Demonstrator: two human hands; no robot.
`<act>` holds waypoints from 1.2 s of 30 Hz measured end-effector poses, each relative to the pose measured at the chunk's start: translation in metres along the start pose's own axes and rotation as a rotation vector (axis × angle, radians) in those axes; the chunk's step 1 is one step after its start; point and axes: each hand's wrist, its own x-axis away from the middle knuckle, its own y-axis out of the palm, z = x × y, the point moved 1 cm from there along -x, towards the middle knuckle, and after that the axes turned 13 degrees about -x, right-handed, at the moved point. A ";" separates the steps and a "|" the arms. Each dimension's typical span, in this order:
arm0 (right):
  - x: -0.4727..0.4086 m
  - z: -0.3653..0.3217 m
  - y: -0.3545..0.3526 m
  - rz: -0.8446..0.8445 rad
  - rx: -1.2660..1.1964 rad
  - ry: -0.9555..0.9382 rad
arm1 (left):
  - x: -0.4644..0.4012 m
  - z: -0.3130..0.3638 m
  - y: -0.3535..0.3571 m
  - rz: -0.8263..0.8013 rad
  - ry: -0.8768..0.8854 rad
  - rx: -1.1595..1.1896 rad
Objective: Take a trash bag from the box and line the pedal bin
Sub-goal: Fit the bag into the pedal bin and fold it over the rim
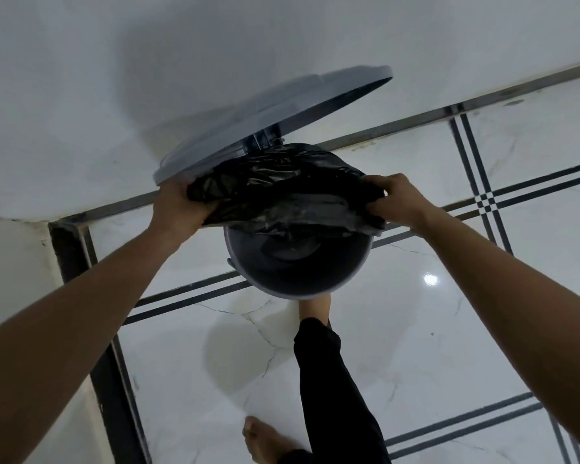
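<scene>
A grey round pedal bin stands on the floor against the wall, its lid tipped up and back. A crumpled black trash bag is stretched over the far half of the bin's mouth. My left hand grips the bag's left edge and my right hand grips its right edge. The near half of the bin's opening is uncovered and dark inside. My foot is at the bin's base, where the pedal is hidden. The trash bag box is not in view.
A white wall rises behind the bin. The floor is glossy white tile with dark stripe lines. My other bare foot stands nearer, below a black trouser leg. A dark strip runs along the left.
</scene>
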 end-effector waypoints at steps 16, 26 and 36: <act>0.036 0.021 0.014 -0.040 -0.095 0.147 | 0.060 -0.024 0.030 0.058 0.238 -0.622; 0.048 0.044 0.010 -0.143 -0.417 0.264 | 0.068 -0.059 0.054 -0.381 0.136 -0.272; 0.053 0.070 0.011 -0.014 -0.839 0.289 | 0.108 -0.055 0.088 -0.058 0.048 -0.443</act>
